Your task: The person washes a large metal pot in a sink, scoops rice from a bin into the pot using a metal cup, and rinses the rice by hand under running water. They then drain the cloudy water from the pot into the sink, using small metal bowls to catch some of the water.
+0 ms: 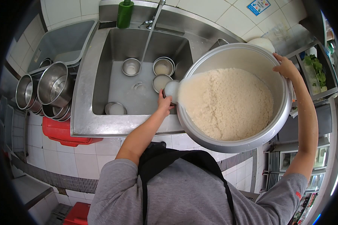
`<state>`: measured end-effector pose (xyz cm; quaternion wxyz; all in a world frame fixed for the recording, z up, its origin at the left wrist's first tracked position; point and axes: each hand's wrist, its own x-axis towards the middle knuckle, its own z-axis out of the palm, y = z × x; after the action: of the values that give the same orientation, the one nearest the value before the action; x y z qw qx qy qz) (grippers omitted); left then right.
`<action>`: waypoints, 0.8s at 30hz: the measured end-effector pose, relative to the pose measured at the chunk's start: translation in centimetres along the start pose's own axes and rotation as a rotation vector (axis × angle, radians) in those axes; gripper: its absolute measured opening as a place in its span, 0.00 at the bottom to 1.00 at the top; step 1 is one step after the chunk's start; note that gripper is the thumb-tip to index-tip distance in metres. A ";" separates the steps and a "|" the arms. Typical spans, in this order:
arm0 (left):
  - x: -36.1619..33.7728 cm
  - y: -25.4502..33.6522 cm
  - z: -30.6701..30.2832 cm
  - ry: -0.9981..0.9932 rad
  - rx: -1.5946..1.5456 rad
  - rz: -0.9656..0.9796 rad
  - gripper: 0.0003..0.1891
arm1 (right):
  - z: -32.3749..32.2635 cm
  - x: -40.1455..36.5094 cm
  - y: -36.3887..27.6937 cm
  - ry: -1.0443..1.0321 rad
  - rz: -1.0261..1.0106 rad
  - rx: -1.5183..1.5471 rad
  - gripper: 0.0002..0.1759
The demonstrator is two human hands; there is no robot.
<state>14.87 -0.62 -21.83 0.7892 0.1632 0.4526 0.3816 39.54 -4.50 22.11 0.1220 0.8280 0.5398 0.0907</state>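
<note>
A large metal pot (229, 141) of pale wet rice (233, 101) is tilted toward the sink (101, 78). My right hand (286, 67) grips its upper right rim. Closed around a small metal bowl (171, 90), my left hand (165, 103) is at the pot's left rim, where cloudy liquid meets the bowl. More small bowls lie in the sink: one (131, 66) near the water stream, one (163, 66) at the back right, another (161, 82) beside my left hand, and one (115, 108) at the front left. Whitish water covers the sink floor.
Water runs from the tap (149, 25), beside a green bottle (125, 14). Left of the sink are a grey tub (64, 41) and stacked metal pots (55, 85), above a red container (65, 131). Leafy greens (316, 69) sit in a basket at the right.
</note>
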 end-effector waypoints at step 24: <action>-0.4 0.0 0.1 -0.045 -0.030 0.010 0.40 | -0.9 0.1 -1.6 -0.023 0.010 -0.023 0.38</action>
<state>14.85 -0.89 -21.48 0.7997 0.1621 0.4282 0.3884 37.97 -3.70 22.46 0.1375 0.8303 0.5329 0.0880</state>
